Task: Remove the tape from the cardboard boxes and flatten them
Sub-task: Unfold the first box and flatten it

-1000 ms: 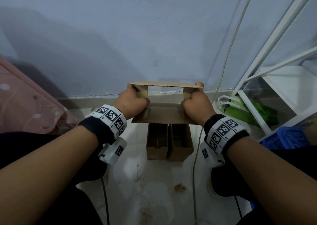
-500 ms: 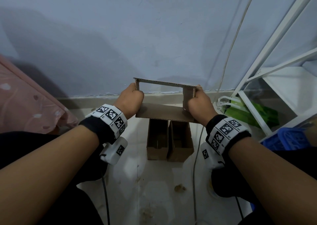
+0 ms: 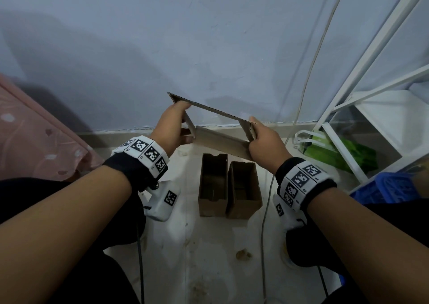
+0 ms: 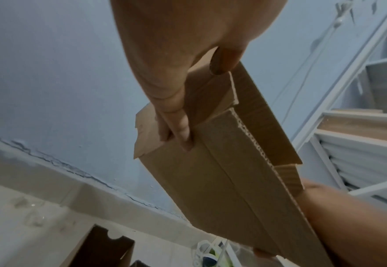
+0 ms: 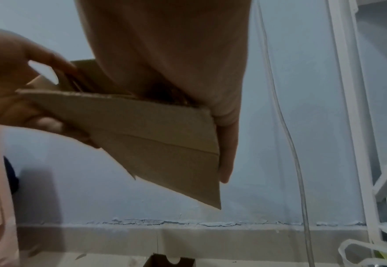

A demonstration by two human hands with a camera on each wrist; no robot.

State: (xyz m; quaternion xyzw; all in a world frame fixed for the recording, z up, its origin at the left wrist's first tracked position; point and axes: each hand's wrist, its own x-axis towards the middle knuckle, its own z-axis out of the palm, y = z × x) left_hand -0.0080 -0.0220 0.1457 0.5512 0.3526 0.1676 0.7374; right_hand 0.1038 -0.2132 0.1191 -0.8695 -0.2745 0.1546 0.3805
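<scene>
Two hands hold one cardboard box (image 3: 220, 139) in the air above the floor (image 3: 209, 245), in front of the blue wall (image 3: 209, 48). Left hand (image 3: 170, 127) grips the box's left end, thumb on the outer face and fingers curled round the end flap; in the left wrist view the fingers (image 4: 176, 130) press on the box (image 4: 222, 171) near its corner. Right hand (image 3: 267, 144) grips the right end, fingers wrapped along the edge; in the right wrist view the box (image 5: 160, 137) shows as a skewed, partly collapsed panel with a fold line. The held box is tilted, its left end higher than its right, its walls leaning into a slanted parallelogram.

Below the held box, two open cardboard boxes (image 3: 229, 187) stand side by side on the floor, touching. Right of the held box stand a white rack (image 3: 348, 108), a green bag (image 3: 336, 152) and a blue basket (image 3: 390, 187). Left of it lies pink cloth (image 3: 34, 136).
</scene>
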